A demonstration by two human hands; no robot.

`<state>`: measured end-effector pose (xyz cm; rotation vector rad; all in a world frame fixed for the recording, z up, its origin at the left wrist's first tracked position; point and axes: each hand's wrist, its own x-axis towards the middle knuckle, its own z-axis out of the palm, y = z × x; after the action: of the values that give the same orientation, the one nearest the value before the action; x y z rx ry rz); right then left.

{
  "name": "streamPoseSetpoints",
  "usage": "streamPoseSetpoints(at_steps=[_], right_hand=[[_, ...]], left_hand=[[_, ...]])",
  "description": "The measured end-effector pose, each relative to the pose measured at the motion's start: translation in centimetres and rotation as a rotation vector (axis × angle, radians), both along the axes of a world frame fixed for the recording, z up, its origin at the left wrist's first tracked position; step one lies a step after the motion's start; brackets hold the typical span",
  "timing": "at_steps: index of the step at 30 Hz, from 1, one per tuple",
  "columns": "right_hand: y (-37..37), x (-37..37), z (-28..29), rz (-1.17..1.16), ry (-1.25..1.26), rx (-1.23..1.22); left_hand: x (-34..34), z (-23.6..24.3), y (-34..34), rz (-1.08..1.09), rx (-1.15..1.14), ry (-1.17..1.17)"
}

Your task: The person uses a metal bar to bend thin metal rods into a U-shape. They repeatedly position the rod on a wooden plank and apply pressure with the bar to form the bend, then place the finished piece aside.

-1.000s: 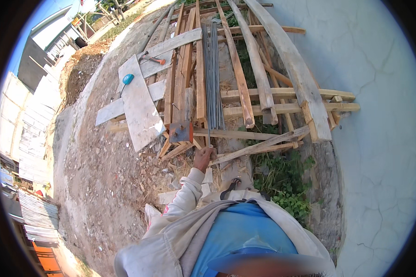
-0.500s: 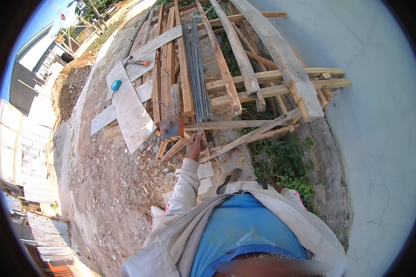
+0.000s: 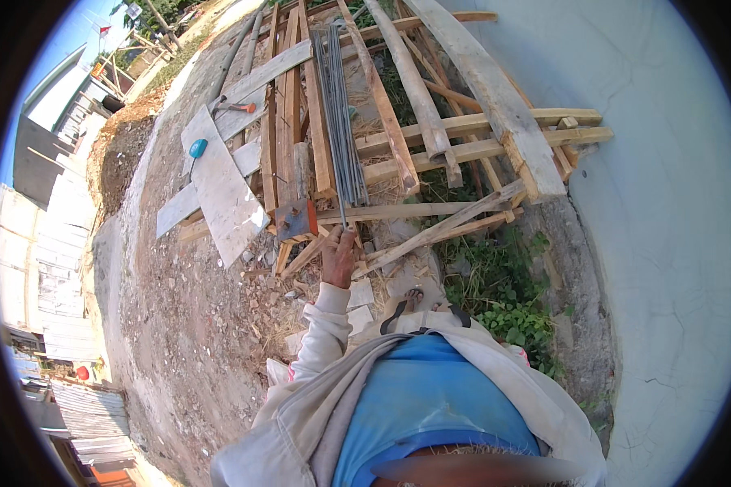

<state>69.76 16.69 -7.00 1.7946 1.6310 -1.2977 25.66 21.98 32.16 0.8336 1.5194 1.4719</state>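
From my end of the feed, the left hand (image 3: 339, 260) sits near the middle of the frame, fingers curled around the near end of a thin steel rod (image 3: 343, 214); the right hand is out of my view, so I cannot tell its state. The rod's long axis runs upward and slightly left from the fist, its near end pointing toward the wearer's body at the bottom of the frame, and it runs into a bundle of grey rods (image 3: 338, 114) lying nearly parallel to it. Just left of the fist I see a square plate (image 3: 292, 219) with an orange side. Timber beams (image 3: 316, 122) flank the bundle. Toward the upper left, an orange-handled hammer (image 3: 237, 107) and a rounded teal case (image 3: 197, 148) rest on pale boards (image 3: 223, 195). Green plants (image 3: 503, 308) grow right of centre, and a cracked pale-blue wall (image 3: 674, 243) fills the right side.
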Motion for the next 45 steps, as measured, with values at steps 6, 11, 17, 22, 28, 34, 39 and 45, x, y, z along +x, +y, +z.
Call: streamPoseSetpoints(at_steps=[6, 11, 17, 22, 28, 34, 39, 45], right_hand=[[1.9, -0.1, 0.6, 0.094, -0.017, -0.004], [3.0, 0.2, 0.5, 0.167, -0.033, 0.006], [4.3, 0.3, 0.4, 0.258, -0.051, 0.033], [5.3, -0.5, 1.2, 0.337, -0.059, 0.069], [5.2, -4.3, 3.9, 0.339, -0.064, 0.063], [3.9, -5.4, 4.4, 0.372, -0.041, 0.019], [2.4, -4.8, 1.3, 0.498, -0.059, 0.050], [0.1, -3.6, 1.8, 0.498, -0.041, 0.063]], left_hand=[[1.2, 1.4, -6.3, 0.017, -0.019, 0.182], [1.9, 1.8, -10.2, 0.053, -0.022, 0.094], [1.9, 1.9, -16.2, 0.086, -0.083, 0.062], [0.6, 1.4, -21.0, 0.125, -0.180, 0.087], [0.4, 1.1, -26.4, 0.146, -0.234, 0.034], [0.9, 0.8, -29.8, 0.147, -0.216, -0.026], [0.4, 0.7, -31.9, 0.111, -0.253, 0.082], [0.7, -0.1, -34.8, 0.132, -0.244, 0.018]])
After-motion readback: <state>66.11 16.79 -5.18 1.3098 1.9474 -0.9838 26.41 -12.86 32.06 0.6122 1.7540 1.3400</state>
